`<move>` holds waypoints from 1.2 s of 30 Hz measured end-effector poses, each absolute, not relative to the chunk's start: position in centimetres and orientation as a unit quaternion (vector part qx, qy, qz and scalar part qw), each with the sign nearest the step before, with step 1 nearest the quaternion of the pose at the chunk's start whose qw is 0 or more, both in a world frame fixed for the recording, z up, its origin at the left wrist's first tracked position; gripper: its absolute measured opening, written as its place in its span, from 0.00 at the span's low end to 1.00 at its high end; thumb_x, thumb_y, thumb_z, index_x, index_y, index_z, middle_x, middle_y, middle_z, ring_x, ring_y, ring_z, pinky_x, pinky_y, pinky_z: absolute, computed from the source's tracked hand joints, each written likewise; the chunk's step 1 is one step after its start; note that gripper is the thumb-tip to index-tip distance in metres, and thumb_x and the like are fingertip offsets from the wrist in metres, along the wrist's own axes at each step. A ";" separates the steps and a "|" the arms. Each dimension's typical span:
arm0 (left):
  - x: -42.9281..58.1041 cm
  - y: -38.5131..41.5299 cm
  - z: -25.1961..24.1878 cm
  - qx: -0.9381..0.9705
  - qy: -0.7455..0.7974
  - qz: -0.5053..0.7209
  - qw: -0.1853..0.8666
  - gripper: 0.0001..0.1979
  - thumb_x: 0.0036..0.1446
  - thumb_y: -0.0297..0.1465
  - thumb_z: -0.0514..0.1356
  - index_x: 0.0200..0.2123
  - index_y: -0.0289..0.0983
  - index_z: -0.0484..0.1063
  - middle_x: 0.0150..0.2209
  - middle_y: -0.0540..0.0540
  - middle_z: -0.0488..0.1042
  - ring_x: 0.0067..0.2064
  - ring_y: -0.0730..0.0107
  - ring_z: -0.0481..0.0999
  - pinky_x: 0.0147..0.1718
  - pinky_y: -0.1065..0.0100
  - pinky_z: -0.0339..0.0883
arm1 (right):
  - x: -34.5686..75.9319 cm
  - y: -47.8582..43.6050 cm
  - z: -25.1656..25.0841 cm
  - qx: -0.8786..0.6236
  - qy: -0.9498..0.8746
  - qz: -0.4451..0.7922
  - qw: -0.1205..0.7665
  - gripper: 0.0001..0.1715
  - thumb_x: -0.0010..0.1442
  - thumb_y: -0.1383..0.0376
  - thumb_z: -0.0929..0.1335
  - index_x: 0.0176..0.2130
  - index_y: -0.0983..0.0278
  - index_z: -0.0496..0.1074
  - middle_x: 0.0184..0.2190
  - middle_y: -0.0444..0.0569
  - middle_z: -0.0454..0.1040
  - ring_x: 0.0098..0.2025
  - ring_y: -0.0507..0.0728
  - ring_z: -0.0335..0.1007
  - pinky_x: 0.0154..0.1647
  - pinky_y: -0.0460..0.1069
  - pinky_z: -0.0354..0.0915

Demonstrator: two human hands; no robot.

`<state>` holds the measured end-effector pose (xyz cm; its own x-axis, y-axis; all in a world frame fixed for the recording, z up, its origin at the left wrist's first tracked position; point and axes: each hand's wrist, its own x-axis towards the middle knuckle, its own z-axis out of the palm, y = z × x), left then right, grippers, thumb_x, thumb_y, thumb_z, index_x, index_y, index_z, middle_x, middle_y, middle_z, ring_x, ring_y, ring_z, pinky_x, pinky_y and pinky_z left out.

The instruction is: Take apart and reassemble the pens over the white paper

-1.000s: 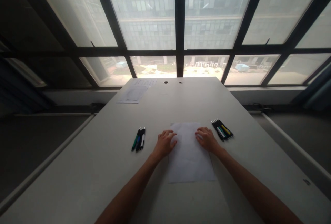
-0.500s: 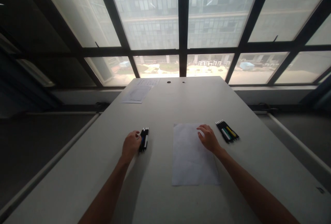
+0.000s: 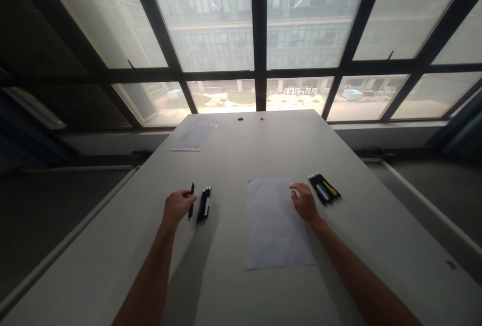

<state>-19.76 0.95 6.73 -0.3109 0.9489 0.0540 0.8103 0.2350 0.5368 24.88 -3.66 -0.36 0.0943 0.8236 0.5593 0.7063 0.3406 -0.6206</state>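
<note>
Between the thumb and fingers of my left hand (image 3: 178, 208) is a dark pen (image 3: 191, 204), held nearly upright in the view. Just right of it, a small group of black pens (image 3: 204, 205) lies side by side on the table; one shows a white part and one a blue part. My right hand (image 3: 304, 203) rests over the right edge of a blank white sheet of paper (image 3: 278, 230), its fingers loosely curved and apart, nothing seen in them. Beyond that hand to the right lies a row of several black pens (image 3: 324, 188) with white, green and yellow parts.
The white table (image 3: 259, 150) stretches toward the large windows. Printed papers (image 3: 192, 137) lie at its far left, and a round cable hole (image 3: 240, 119) sits near the far edge. A small dark object (image 3: 451, 264) lies near the right edge.
My left hand has moved left, away from the group of pens, with one pen now in its grip. My right hand has stayed by the paper. The view has shifted slightly.
</note>
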 end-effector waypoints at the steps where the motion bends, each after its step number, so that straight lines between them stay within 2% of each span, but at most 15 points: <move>1: -18.8 0.6 7.3 0.561 0.759 0.281 0.175 0.16 0.45 0.36 0.62 0.37 0.34 0.79 0.37 0.42 0.81 0.43 0.55 0.78 0.42 0.63 0.68 | 24.8 -3.8 -0.2 -0.570 -0.667 0.065 0.476 0.12 0.59 0.70 0.62 0.39 0.63 0.74 0.38 0.54 0.74 0.45 0.61 0.68 0.50 0.58 0.65; 4: -13.4 -1.2 7.9 0.557 0.643 0.379 0.364 0.20 0.46 0.38 0.62 0.41 0.33 0.77 0.37 0.42 0.80 0.38 0.60 0.77 0.37 0.65 0.70 | 24.3 -4.3 0.3 -0.557 -0.662 0.078 0.496 0.11 0.60 0.69 0.62 0.39 0.62 0.74 0.38 0.53 0.74 0.44 0.61 0.68 0.49 0.57 0.66; 7: -5.9 -3.3 6.4 0.530 0.517 0.418 0.527 0.19 0.46 0.38 0.64 0.39 0.31 0.76 0.34 0.42 0.77 0.34 0.67 0.75 0.34 0.67 0.69 | 23.7 -4.8 0.9 -0.536 -0.666 0.105 0.507 0.11 0.62 0.68 0.62 0.40 0.62 0.73 0.39 0.53 0.74 0.45 0.60 0.69 0.47 0.55 0.67; 9: -1.4 -4.2 4.8 0.501 0.462 0.432 0.591 0.17 0.46 0.37 0.64 0.37 0.31 0.75 0.32 0.44 0.75 0.31 0.70 0.73 0.33 0.68 0.68 | 23.6 -5.1 1.1 -0.528 -0.665 0.119 0.515 0.11 0.62 0.68 0.62 0.40 0.62 0.74 0.38 0.52 0.74 0.44 0.59 0.69 0.45 0.54 0.67; 12: 3.0 -4.3 2.7 0.452 0.431 0.485 0.612 0.14 0.45 0.35 0.65 0.34 0.32 0.73 0.29 0.47 0.72 0.29 0.74 0.70 0.32 0.70 0.67 | 23.7 -5.1 1.0 -0.531 -0.650 0.140 0.526 0.11 0.63 0.67 0.62 0.39 0.62 0.73 0.36 0.51 0.74 0.40 0.58 0.70 0.39 0.51 0.67; 16: 3.6 -3.3 1.5 0.397 0.398 0.529 0.636 0.14 0.48 0.37 0.64 0.35 0.34 0.70 0.31 0.47 0.70 0.32 0.73 0.69 0.33 0.70 0.67 | 24.1 -5.1 0.4 -0.560 -0.614 0.162 0.532 0.11 0.64 0.65 0.62 0.39 0.63 0.74 0.35 0.51 0.75 0.36 0.57 0.70 0.35 0.50 0.67; 18: 2.8 -3.1 1.4 0.374 0.368 0.523 0.672 0.12 0.50 0.36 0.64 0.36 0.35 0.69 0.32 0.47 0.69 0.33 0.73 0.69 0.33 0.71 0.65 | 24.1 -5.2 0.1 -0.569 -0.604 0.169 0.532 0.11 0.63 0.65 0.62 0.38 0.63 0.74 0.35 0.51 0.75 0.36 0.57 0.70 0.35 0.51 0.67; 26: 1.5 -5.1 1.0 0.225 0.298 0.533 0.759 0.13 0.46 0.35 0.69 0.30 0.37 0.68 0.28 0.50 0.61 0.28 0.76 0.62 0.27 0.71 0.59 | 23.8 -6.6 0.3 -0.601 -0.559 0.211 0.532 0.10 0.64 0.65 0.62 0.38 0.59 0.73 0.36 0.51 0.74 0.40 0.60 0.70 0.39 0.53 0.68; 36: 1.3 -5.8 1.7 0.189 0.317 0.534 0.761 0.13 0.45 0.34 0.69 0.29 0.38 0.68 0.27 0.50 0.60 0.27 0.74 0.60 0.27 0.70 0.57 | 24.4 -7.3 0.7 -0.621 -0.521 0.251 0.529 0.09 0.63 0.64 0.63 0.40 0.59 0.73 0.37 0.51 0.74 0.41 0.60 0.71 0.43 0.54 0.68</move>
